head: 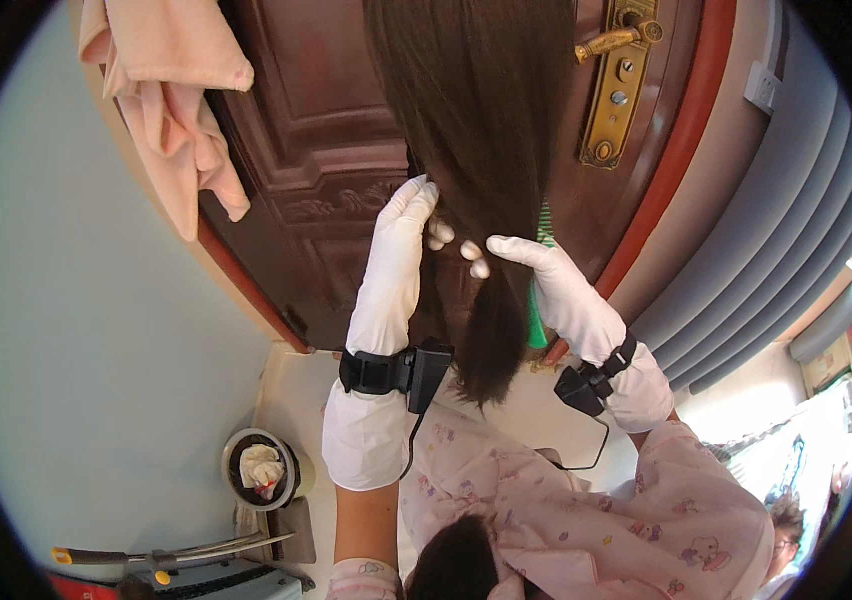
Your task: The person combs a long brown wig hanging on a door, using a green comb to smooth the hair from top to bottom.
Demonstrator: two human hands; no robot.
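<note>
Long, straight dark brown hair [471, 97] hangs from the top of the view before a door; what it hangs from is out of frame. My right hand [546, 270], in a white glove, grips its lower part, thumb in front and two fingertips showing past the far side. Below that grip the loose hair ends [489, 341] fan out. A green comb [537, 322] sits between my right palm and the hair, with some teeth visible above the thumb. My gloved left hand [407, 225] closes on the hair's left edge, where a thinner dark strand seems to hang.
The brown panelled door [306, 112] has a brass handle [613, 41] at right. Pink towels [170, 105] hang at left. A waste bin [228, 457] stands low left, near a yellow-ended handle [88, 556]. Grey ribbed padding [756, 240] lines the right. Another person [786, 532] appears lower right.
</note>
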